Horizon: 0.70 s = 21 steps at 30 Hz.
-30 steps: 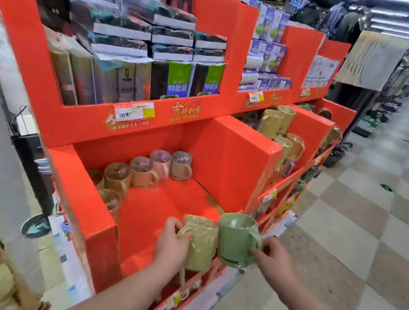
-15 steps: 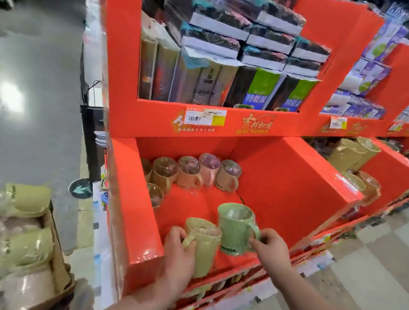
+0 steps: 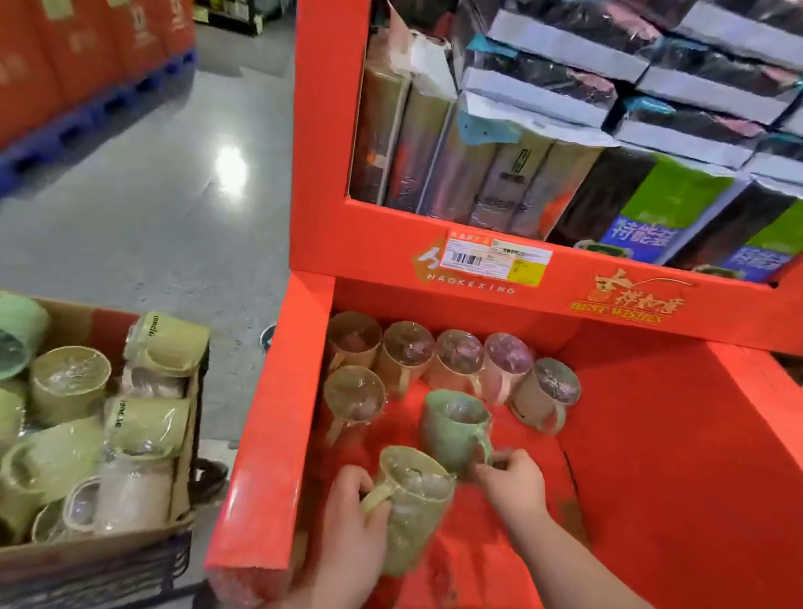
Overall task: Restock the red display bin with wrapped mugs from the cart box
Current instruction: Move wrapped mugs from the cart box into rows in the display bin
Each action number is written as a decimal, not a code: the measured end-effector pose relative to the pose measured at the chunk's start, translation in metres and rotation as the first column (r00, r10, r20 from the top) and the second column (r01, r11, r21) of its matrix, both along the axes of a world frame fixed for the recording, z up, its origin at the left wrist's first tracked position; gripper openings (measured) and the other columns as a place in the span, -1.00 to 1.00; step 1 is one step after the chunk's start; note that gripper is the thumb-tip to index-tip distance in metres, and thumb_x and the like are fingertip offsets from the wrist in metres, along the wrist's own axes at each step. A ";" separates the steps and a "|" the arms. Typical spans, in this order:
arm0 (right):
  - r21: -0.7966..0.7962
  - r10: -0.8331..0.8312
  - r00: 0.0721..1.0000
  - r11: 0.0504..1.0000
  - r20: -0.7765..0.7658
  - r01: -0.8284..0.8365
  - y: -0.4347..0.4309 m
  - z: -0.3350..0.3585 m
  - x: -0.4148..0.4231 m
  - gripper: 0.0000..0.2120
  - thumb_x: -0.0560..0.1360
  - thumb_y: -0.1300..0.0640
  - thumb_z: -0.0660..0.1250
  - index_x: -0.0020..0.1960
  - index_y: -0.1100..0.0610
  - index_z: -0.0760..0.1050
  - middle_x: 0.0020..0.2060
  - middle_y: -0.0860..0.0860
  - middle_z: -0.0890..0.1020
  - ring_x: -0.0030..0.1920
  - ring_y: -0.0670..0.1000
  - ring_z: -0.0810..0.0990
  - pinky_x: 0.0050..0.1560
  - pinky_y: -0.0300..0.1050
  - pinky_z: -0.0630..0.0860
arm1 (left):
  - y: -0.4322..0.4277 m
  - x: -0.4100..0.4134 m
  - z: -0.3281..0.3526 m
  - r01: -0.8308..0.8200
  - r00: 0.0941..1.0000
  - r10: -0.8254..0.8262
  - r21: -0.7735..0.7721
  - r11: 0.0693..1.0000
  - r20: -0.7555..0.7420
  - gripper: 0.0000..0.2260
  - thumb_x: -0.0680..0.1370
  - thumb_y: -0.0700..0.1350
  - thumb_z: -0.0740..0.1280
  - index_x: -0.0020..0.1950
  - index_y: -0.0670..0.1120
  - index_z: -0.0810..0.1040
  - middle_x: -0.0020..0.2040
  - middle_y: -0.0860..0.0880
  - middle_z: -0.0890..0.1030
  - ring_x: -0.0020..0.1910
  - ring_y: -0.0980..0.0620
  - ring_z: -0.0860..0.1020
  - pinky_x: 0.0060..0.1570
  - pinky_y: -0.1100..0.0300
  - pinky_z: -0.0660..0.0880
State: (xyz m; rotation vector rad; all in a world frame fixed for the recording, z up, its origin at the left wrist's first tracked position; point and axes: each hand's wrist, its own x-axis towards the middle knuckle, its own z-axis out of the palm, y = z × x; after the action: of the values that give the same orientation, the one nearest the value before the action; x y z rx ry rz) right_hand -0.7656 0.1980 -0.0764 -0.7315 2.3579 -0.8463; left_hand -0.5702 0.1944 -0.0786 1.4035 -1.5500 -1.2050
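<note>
A shop aisle with a shiny grey floor; a red display bin sits under a shelf of boxed goods. Inside the bin, the left hand grips a yellow-green mug by its handle — fingers closed round it. The right hand pinches the handle of a green mug. The cart box at left holds more wrapped mugs.

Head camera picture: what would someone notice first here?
Probably the big red display bin in the middle, with a row of wrapped mugs along its back. Next, the left hand and right hand each holding a green mug inside it. At left, a cardboard box brims with more wrapped mugs.
</note>
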 end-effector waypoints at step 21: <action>0.003 0.402 0.899 0.913 0.173 -0.409 -0.053 -0.062 0.002 -0.70 0.47 0.22 0.37 0.19 0.23 0.50 0.07 0.13 0.63 0.08 0.11 0.59 -0.14 -0.26 0.36 | 0.000 -0.019 -0.017 -0.375 0.914 0.351 0.091 0.923 0.204 -0.81 0.48 -0.29 0.28 -0.23 -0.05 0.35 -0.28 -0.13 0.55 -0.22 -0.17 0.55 -0.17 -0.10 0.46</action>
State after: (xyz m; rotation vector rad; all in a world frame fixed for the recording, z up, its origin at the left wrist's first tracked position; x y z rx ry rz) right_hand -0.7634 0.1447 -0.1383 -1.0450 1.9653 -0.6468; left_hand -0.5895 0.1946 -0.0952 1.8395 -1.2668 -0.9802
